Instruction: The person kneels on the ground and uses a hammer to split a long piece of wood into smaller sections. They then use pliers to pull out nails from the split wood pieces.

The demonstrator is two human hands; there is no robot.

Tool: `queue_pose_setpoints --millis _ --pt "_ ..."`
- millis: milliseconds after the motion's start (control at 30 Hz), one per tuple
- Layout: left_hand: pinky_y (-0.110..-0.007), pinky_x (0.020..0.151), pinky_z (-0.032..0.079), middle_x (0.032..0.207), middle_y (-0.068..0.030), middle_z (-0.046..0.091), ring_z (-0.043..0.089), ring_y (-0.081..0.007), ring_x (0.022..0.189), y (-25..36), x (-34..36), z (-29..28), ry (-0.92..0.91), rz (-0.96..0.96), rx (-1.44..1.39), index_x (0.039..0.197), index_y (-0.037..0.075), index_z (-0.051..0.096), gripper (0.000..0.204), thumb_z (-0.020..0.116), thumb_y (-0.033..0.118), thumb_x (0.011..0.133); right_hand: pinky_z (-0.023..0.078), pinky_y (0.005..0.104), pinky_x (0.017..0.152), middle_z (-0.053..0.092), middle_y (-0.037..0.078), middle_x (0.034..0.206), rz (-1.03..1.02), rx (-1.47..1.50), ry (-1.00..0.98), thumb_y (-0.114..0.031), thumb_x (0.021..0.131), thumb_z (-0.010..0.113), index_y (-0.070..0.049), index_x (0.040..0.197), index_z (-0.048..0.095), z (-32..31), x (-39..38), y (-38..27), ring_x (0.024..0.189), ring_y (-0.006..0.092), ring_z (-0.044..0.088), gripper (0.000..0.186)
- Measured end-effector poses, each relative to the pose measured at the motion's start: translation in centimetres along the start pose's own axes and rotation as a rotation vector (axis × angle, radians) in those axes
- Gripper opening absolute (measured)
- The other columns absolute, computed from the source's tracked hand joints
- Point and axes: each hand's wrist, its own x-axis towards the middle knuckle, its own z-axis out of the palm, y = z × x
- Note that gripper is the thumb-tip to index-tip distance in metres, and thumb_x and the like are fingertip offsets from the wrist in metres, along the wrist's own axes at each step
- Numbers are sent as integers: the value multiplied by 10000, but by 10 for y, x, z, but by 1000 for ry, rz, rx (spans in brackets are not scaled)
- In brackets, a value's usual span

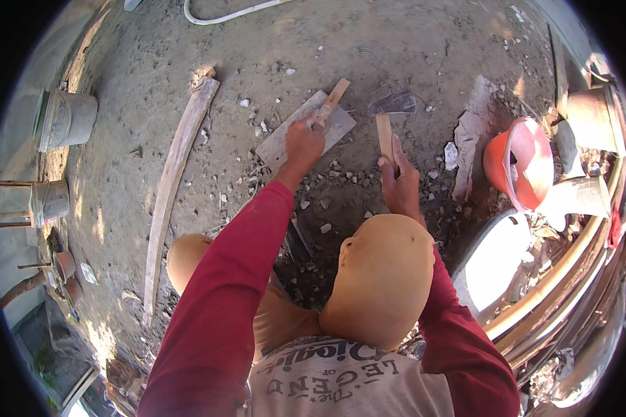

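Observation:
My left hand [304, 147] is closed around the wooden handle of a flat grey plastering float [339, 127], which lies on or just above the dirt ground. One end of the handle [339, 92] sticks out beyond my fingers, past the board's far edge. To the right, my right hand [401, 186] grips a short flat strip of wood [384, 132], its free end pointing away from me. A thin clear plastic piece [394, 102] lies on the dirt just beyond that strip. Small stones are scattered between and around both hands.
A long wooden plank [176, 172] lies to the left. Buckets [73, 119] line the far left side. At right are a red bucket [497, 163] on its side, torn paper [468, 149], a pale basin [490, 260] and long poles [556, 278]. A white hose [229, 15] curves far ahead.

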Motion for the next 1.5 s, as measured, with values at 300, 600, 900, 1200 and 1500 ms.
queue_pose_setpoints --millis 300,600,900,1200,1500 --pt "-492 987 521 1143 -286 724 679 -448 1122 9 40 -10 5 -146 129 1225 1 731 436 658 332 952 394 316 554 411 52 650 -117 -45 -61 -105 996 636 -47 1534 503 20 50 -35 608 115 385 558" --pt "-457 737 568 920 -209 756 730 -373 836 -12 20 -86 -369 -461 99 989 -43 750 395 709 348 950 498 392 641 593 235 780 -43 -26 -135 -82 984 639 -40 1518 516 16 35 -31 664 308 611 550" --pt "-379 470 435 713 -103 656 573 -196 539 -24 1 -82 -279 -602 -36 857 -62 700 433 732 357 957 536 501 681 679 305 838 -225 -112 -204 -117 977 657 -122 1505 547 22 29 -44 749 508 660 539" --pt "-335 403 300 598 -17 540 454 -141 460 -42 -10 -75 -188 -687 -55 749 35 662 372 737 332 962 522 503 655 654 293 765 -320 -69 -210 -103 983 641 -78 1512 529 29 30 -61 700 494 654 541" --pt "-460 559 475 779 -199 637 606 -279 658 -42 -12 -70 -197 -524 139 876 -116 655 557 733 431 950 515 415 662 654 295 824 -289 -226 -459 -88 990 626 -24 1516 510 34 45 -63 627 358 572 542"
